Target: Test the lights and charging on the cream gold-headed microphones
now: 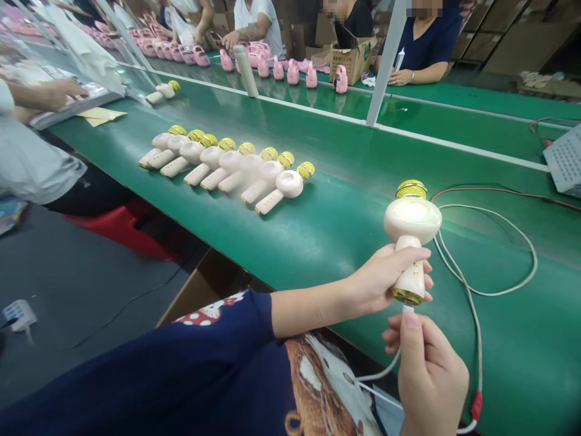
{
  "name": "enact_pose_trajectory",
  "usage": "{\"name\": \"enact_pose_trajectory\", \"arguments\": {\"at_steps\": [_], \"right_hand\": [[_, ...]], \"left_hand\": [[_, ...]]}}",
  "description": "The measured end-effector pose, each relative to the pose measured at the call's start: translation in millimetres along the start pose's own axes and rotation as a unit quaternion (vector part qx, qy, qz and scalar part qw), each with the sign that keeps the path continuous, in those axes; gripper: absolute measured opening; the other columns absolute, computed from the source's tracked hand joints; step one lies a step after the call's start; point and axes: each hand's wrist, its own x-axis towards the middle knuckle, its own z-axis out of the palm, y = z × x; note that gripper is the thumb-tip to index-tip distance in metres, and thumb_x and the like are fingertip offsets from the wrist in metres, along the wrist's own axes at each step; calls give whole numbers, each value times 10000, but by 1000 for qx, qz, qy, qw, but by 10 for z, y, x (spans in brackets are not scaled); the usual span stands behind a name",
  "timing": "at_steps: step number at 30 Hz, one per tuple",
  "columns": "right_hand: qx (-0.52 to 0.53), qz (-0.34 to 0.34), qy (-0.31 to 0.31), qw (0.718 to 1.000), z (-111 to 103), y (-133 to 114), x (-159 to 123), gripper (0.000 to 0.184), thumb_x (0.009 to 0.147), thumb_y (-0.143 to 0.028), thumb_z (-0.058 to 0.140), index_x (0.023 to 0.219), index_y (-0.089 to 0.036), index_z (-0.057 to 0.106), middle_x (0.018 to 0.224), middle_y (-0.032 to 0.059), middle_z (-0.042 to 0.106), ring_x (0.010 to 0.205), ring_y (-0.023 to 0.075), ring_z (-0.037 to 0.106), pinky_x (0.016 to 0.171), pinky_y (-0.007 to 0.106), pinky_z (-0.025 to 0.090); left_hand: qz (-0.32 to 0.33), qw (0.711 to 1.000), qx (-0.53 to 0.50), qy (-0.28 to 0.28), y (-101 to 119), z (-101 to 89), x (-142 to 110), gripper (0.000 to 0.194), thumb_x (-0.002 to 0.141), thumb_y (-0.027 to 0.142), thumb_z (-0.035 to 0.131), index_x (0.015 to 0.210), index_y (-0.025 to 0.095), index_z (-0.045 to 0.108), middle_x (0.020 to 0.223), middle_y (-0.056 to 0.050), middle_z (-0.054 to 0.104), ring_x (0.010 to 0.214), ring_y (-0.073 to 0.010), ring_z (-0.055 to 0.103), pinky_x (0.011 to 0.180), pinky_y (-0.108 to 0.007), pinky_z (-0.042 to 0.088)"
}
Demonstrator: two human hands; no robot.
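Note:
My left hand (379,275) is wrapped round the handle of a cream microphone (412,221) with a gold mesh head. The microphone stands upright over the green belt, and its round middle part glows. Just below it, my right hand (431,369) pinches the white plug of a charging cable (408,309) at the gold bottom end of the handle. How deep the plug sits I cannot tell. To the left, a row of several similar microphones (227,160) lies on the green belt (318,242), gold heads pointing away from me.
A pale cable loop (535,260) and a thin red wire (512,191) lie at the right, near a grey box (567,160). A metal post (385,66) rises from the rail. Co-workers sit across the line behind pink devices (293,72); another person's hand (63,94) is at the far left.

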Motion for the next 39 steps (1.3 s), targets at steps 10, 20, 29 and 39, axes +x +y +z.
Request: {"name": "enact_pose_trajectory", "arguments": {"at_steps": [10, 20, 29, 39], "right_hand": [[121, -12, -115, 986, 189, 260, 162, 440, 933, -515, 384, 697, -183, 549, 527, -19, 557, 389, 76, 470, 400, 184, 344], [202, 36, -134, 969, 476, 401, 328, 578, 845, -726, 353, 715, -181, 494, 505, -46, 476, 341, 35, 318, 354, 182, 228], [349, 77, -69, 931, 882, 692, 390, 596, 788, -769, 423, 807, -183, 531, 526, -35, 544, 284, 4, 210, 302, 185, 68], [369, 82, -69, 923, 965, 827, 385, 561, 794, -754, 445, 791, -197, 510, 429, -66, 486, 282, 23, 171, 299, 187, 61]], "left_hand": [[113, 986, 63, 109, -40, 15, 33, 406, 675, 311, 708, 966, 160, 468, 694, 48, 541, 530, -65, 504, 429, -177, 468], [155, 971, 118, 139, -96, -222, 201, 518, 630, 389, 731, 1013, 162, 465, 676, 58, 560, 523, -76, 512, 450, -197, 470], [137, 954, 191, 188, -139, -385, 330, 566, 595, 491, 723, 988, 172, 470, 589, 50, 578, 482, -107, 542, 447, -210, 462], [179, 936, 250, 172, -243, -494, 350, 558, 626, 525, 706, 990, 196, 440, 606, 53, 583, 519, -116, 552, 494, -232, 486]]}}
